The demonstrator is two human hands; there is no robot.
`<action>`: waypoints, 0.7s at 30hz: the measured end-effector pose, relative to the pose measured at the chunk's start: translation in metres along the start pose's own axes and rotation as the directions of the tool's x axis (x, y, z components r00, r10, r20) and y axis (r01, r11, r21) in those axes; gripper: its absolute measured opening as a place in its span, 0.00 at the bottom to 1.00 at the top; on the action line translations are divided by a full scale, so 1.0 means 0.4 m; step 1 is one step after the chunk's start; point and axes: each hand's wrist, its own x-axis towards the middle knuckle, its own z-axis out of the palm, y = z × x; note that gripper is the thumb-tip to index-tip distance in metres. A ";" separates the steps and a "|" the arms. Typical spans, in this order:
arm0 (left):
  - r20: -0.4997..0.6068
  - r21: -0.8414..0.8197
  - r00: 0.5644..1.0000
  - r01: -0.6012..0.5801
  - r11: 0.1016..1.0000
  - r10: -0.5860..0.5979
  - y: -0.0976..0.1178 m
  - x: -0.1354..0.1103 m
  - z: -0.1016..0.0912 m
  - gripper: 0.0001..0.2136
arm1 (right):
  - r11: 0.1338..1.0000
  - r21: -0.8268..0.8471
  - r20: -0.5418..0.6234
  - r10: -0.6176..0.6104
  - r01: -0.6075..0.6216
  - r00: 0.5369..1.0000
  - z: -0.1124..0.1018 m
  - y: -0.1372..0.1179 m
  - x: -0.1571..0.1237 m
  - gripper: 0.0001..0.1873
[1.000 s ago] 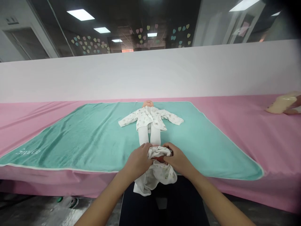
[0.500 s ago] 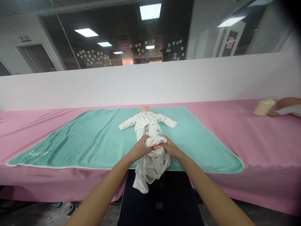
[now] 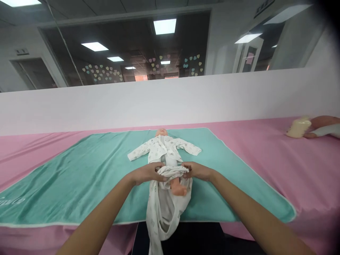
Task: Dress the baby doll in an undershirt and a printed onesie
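A baby doll (image 3: 162,132) lies on its back on the teal blanket (image 3: 106,170), its head toward the wall. It wears a white printed jacket (image 3: 160,147) with the sleeves spread out. My left hand (image 3: 150,173) and my right hand (image 3: 196,170) pinch the two sides of a bunched opening of white printed baby trousers (image 3: 170,212). The gathered cloth circles the doll's leg, and a bare foot (image 3: 178,189) sticks out below it. The rest of the trousers hangs toward me over the blanket's near edge. The doll's other foot is hidden by the cloth.
Pink cloth (image 3: 265,148) covers the table under the blanket. At the far right lie a cream-coloured object (image 3: 299,127) and part of another doll (image 3: 325,125). A low white wall (image 3: 159,102) with glass above it stands behind the table.
Both hands have drawn the bunched trousers up along the doll's leg, and the bare foot now shows below the cloth. The view has moved closer to the table.
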 end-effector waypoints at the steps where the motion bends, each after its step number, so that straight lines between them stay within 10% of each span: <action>1: 0.001 0.028 1.000 0.009 1.000 -0.009 0.000 0.004 -0.017 0.20 | 0.999 0.030 0.021 0.022 -0.022 1.000 -0.010 0.005 0.011 0.18; 9: -0.041 0.322 0.998 -0.023 0.946 0.038 0.003 0.030 -0.082 0.18 | 0.985 0.168 0.177 -0.007 -0.024 0.984 -0.058 0.033 0.119 0.23; 16: -0.004 0.314 0.999 -0.049 0.948 0.053 -0.004 0.078 -0.118 0.17 | 0.974 0.224 -0.021 -0.041 0.045 0.999 -0.052 0.105 0.177 0.22; 21: -0.329 0.190 0.931 -0.098 0.977 0.157 -0.055 0.174 -0.083 0.16 | 0.979 0.172 -0.361 -0.042 0.111 0.932 -0.061 0.117 0.182 0.20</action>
